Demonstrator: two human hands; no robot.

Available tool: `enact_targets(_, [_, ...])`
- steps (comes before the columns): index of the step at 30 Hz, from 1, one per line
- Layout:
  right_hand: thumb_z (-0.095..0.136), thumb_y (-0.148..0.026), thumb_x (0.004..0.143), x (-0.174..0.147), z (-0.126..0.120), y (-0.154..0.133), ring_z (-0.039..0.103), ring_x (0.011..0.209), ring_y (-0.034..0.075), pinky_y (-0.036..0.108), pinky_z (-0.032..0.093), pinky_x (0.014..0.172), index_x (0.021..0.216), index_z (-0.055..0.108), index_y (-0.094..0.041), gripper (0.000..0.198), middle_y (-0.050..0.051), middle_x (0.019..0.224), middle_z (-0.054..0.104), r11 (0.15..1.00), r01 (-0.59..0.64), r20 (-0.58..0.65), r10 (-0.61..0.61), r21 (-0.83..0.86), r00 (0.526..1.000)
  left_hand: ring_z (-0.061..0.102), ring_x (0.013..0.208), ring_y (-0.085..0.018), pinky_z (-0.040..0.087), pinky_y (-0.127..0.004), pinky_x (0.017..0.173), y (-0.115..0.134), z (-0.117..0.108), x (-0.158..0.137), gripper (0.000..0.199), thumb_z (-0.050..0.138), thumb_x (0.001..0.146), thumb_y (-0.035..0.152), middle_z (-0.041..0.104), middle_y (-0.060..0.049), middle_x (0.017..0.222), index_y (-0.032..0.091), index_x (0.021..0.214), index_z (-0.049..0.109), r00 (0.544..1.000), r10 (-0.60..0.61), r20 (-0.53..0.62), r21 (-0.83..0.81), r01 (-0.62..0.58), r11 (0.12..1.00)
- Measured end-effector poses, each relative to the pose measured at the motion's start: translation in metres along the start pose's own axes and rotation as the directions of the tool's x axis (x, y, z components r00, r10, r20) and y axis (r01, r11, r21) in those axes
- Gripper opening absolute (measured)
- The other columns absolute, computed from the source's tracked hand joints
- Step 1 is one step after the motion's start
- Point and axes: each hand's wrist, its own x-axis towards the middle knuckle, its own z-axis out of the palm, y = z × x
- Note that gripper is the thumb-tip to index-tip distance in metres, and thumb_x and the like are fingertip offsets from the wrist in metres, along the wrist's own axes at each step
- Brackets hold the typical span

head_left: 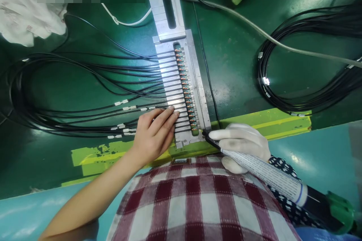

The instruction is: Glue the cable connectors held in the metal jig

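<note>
At the fixture [195,64], the right hand [243,141] grips a tube [271,177]; the left hand [152,133], unclenched, lies over cables [21,92].

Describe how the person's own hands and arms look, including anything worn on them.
The left hand is bare, and no sleeve shows on the left forearm. The right hand wears a white glove; a dark sleeve with small white marks shows behind it.

Smooth metal fixture [196,75] on a glossy bench [234,64]
The cables [19,86] at left look like shiny plastic; the glove [246,139] and the garment [198,199], lower in the frame, are matt cloth; the bag [25,15] at upper left seems wrinkled plastic.
</note>
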Motion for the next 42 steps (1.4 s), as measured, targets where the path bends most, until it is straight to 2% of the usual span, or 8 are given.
enact_targets(4, [0.064, -0.022, 0.086, -0.0017, -0.0011, -0.0006, 0.065, 0.059, 0.016, 0.032, 0.054, 0.056, 0.093, 0.059, -0.022, 0.009, 0.008, 0.097, 0.078, 1.000, 0.008, 0.018, -0.009, 0.009, 1.000, 0.056, 0.113, -0.030, 0.047, -0.044, 0.092, -0.0004, 0.0007, -0.0008, 0.063, 0.064, 0.084, 0.013, 0.065, -0.015, 0.129, 0.018, 0.144, 0.047, 1.000, -0.008, 0.008, 0.001, 0.008, 1.000])
enact_targets(13, [0.066, -0.022, 0.084, -0.0037, -0.0002, 0.0012, 0.066, 0.062, 0.016, 0.032, 0.055, 0.058, 0.094, 0.061, -0.021, 0.012, 0.008, 0.100, 0.077, 0.999, 0.029, 0.000, -0.029, 0.026, 1.000, 0.056, 0.112, -0.031, 0.048, -0.045, 0.093, 0.0010, 0.0005, 0.0008, 0.057, 0.067, 0.080, 0.009, 0.066, -0.018, 0.127, 0.011, 0.136, 0.054, 1.000, 0.008, -0.003, -0.005, -0.008, 1.000])
enact_targets(29, [0.069, -0.021, 0.081, -0.0053, 0.0010, 0.0016, 0.068, 0.066, 0.017, 0.034, 0.055, 0.062, 0.097, 0.061, -0.021, 0.018, 0.008, 0.101, 0.077, 1.000, 0.004, -0.020, -0.003, 0.026, 1.000, 0.057, 0.111, -0.031, 0.048, -0.046, 0.092, 0.0006, -0.0007, 0.0003, 0.061, 0.067, 0.080, 0.009, 0.065, -0.018, 0.128, 0.013, 0.139, 0.053, 1.000, 0.002, -0.001, -0.011, -0.002, 1.000])
enact_targets(36, [0.070, -0.022, 0.081, -0.0041, 0.0014, 0.0054, 0.070, 0.067, 0.018, 0.033, 0.056, 0.060, 0.096, 0.061, -0.021, 0.018, 0.010, 0.101, 0.077, 0.999, 0.039, -0.019, -0.038, 0.017, 0.999, 0.057, 0.112, -0.031, 0.049, -0.046, 0.092, 0.0002, -0.0003, 0.0014, 0.060, 0.068, 0.079, 0.009, 0.065, -0.018, 0.128, 0.012, 0.137, 0.053, 1.000, 0.005, 0.002, -0.009, -0.005, 1.000])
enact_targets(42, [0.070, -0.023, 0.082, -0.0090, 0.0031, 0.0069, 0.072, 0.074, 0.018, 0.034, 0.057, 0.065, 0.100, 0.062, -0.021, 0.020, 0.009, 0.105, 0.077, 0.999, 0.027, -0.033, -0.026, 0.028, 0.999, 0.057, 0.112, -0.031, 0.049, -0.046, 0.092, 0.0005, -0.0002, 0.0009, 0.060, 0.068, 0.080, 0.009, 0.065, -0.018, 0.128, 0.012, 0.138, 0.053, 1.000, 0.010, 0.000, -0.008, -0.010, 1.000])
